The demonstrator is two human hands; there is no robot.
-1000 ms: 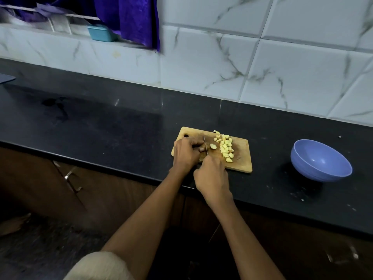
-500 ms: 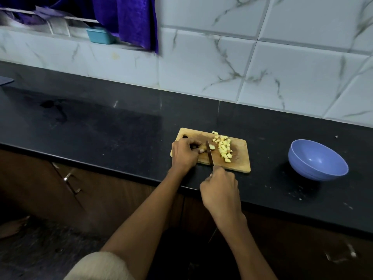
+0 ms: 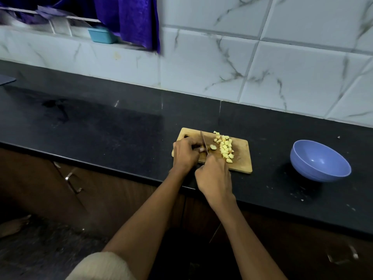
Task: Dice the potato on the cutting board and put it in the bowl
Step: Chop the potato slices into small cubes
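Note:
A wooden cutting board lies on the black counter. Several yellow potato cubes are piled on its right half. My left hand presses down a remaining potato piece, mostly hidden under the fingers. A cut slice lies just right of the blade. My right hand grips the knife by its handle, blade pointing away from me and down against the potato beside my left fingers. An empty blue bowl sits on the counter to the right of the board.
The black counter stretches left and ends in a front edge above brown cabinet doors with a metal handle. A marble-tiled wall rises behind. A purple cloth and a teal container sit on the window ledge.
The knife has pushed forward again from its pulled-back position, and my right hand has moved toward the board. My left hand stays on the potato piece.

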